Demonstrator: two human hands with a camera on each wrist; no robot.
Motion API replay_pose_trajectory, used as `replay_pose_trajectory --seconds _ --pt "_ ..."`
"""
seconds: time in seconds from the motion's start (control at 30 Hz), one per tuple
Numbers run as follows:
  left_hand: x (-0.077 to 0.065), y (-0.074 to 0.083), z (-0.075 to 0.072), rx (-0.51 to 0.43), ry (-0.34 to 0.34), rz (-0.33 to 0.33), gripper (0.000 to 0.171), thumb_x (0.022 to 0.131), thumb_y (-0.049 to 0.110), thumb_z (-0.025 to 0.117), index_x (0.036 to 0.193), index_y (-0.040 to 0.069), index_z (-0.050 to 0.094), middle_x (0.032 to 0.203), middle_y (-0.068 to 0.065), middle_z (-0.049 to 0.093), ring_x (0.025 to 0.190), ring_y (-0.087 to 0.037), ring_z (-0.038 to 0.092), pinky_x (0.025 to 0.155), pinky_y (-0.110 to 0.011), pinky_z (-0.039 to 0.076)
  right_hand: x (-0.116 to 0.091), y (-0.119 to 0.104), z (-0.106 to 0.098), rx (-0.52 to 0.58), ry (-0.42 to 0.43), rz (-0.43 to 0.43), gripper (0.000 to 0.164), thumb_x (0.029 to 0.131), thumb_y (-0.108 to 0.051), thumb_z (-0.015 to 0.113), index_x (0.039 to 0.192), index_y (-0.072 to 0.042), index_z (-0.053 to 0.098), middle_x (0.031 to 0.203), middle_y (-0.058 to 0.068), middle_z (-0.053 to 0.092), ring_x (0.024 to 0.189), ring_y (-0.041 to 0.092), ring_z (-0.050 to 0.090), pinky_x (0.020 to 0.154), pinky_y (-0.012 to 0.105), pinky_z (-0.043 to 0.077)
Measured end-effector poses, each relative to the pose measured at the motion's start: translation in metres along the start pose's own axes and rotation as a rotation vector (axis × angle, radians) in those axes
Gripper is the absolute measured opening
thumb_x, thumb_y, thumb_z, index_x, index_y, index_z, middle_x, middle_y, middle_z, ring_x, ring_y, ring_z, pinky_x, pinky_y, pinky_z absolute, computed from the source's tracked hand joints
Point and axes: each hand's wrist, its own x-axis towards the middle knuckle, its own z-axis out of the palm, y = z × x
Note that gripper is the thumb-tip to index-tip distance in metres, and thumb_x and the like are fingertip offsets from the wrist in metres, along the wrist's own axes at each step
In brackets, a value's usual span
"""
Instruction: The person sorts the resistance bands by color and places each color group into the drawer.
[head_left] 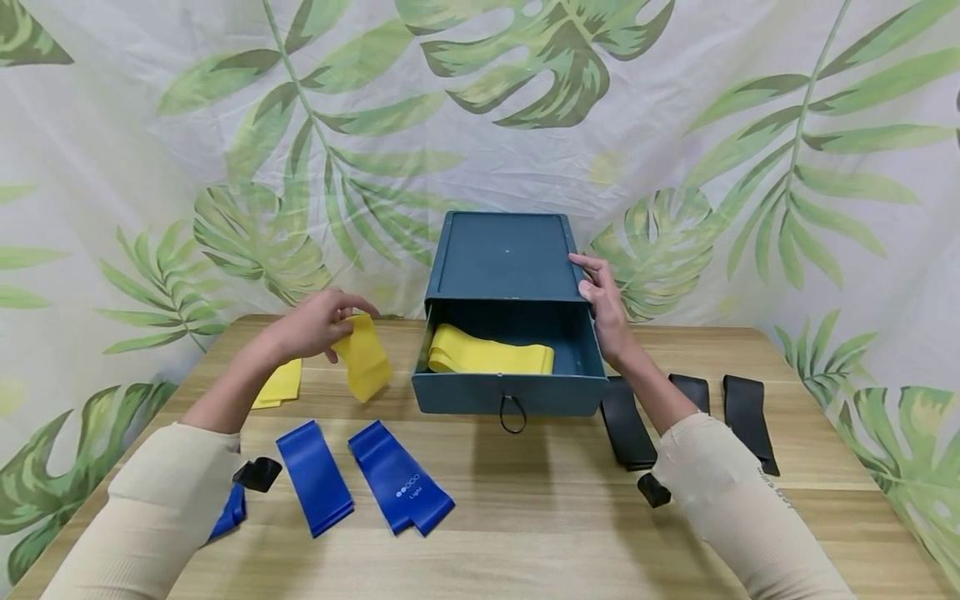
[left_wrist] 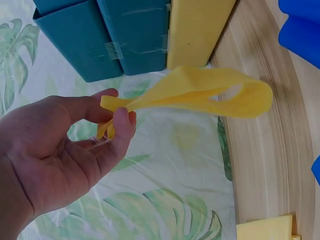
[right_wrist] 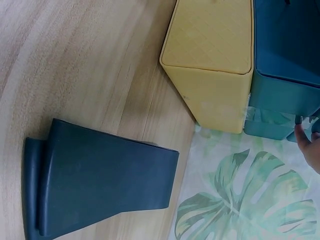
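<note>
In the head view, my left hand (head_left: 318, 323) pinches a yellow resistance band loop (head_left: 365, 358) left of a blue drawer box (head_left: 504, 254). The left wrist view shows the loop (left_wrist: 200, 92) hanging between thumb and fingers, away from the tabletop. The box's drawer (head_left: 510, 393) is pulled out toward me, with a folded yellow band (head_left: 491, 354) lying inside. My right hand (head_left: 606, 308) rests against the box's right side, fingertips at its top edge. Only a few of its fingers (right_wrist: 303, 137) show in the right wrist view.
Blue bands (head_left: 315, 477) lie front left on the wooden table (head_left: 517, 533), and another yellow band (head_left: 279, 385) lies behind them. Several black bands (head_left: 628, 423) lie at the right. A yellow drawer unit (right_wrist: 207, 37) stands beneath the blue one. A leaf-print cloth (head_left: 360, 150) hangs behind.
</note>
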Motion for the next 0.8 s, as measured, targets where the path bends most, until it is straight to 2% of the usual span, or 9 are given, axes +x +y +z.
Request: replay_pose_trajectory --seconds 0.13,0.3,0.4,0.63,0.8 --pt "-0.001 0.003 0.000 -0.067 -0.009 -0.011 0.032 0.097 -0.013 0.050 0.126 -0.007 0.064 0.101 -0.020 0.048 0.085 -0.029 0.064 0.059 -0.032 0.061 0.000 0.001 0.000 -0.001 0.001 0.004 0.061 0.098 -0.025 0.039 0.150 0.007 0.037 0.163 0.025 0.025 0.145 0.041 0.031 0.120 0.062 0.021" --pt "-0.002 0.007 -0.001 -0.186 -0.020 -0.032 0.030 0.098 -0.013 0.052 0.125 -0.007 0.062 0.116 -0.027 0.054 0.096 -0.032 0.066 0.064 -0.031 0.059 -0.001 0.000 0.000 0.000 0.001 0.005 0.062 0.098 -0.026 0.039 0.151 0.007 0.037 0.162 0.026 0.026 0.145 0.040 0.032 0.120 0.061 0.022" --pt "-0.004 0.011 -0.002 -0.238 -0.024 -0.016 0.029 0.098 -0.012 0.052 0.126 -0.008 0.060 0.120 -0.029 0.057 0.098 -0.032 0.066 0.066 -0.031 0.059 0.000 0.000 0.000 0.002 0.003 0.001 0.062 0.097 -0.026 0.040 0.150 0.007 0.037 0.162 0.025 0.027 0.145 0.040 0.032 0.121 0.060 0.021" --pt "-0.007 0.022 -0.003 -0.265 -0.024 0.027 0.028 0.101 -0.009 0.054 0.129 -0.009 0.058 0.113 -0.025 0.064 0.095 -0.029 0.067 0.070 -0.029 0.060 0.001 0.001 0.000 0.009 0.003 -0.010 0.062 0.098 -0.026 0.040 0.150 0.007 0.037 0.163 0.025 0.026 0.146 0.040 0.031 0.121 0.061 0.021" --pt "-0.008 0.031 -0.002 -0.282 0.022 0.043 0.027 0.100 -0.009 0.056 0.127 -0.009 0.059 0.110 -0.023 0.063 0.096 -0.029 0.069 0.069 -0.030 0.061 0.000 0.000 0.000 0.009 0.002 -0.007 0.061 0.098 -0.026 0.040 0.149 0.007 0.037 0.163 0.025 0.025 0.146 0.041 0.030 0.121 0.061 0.021"
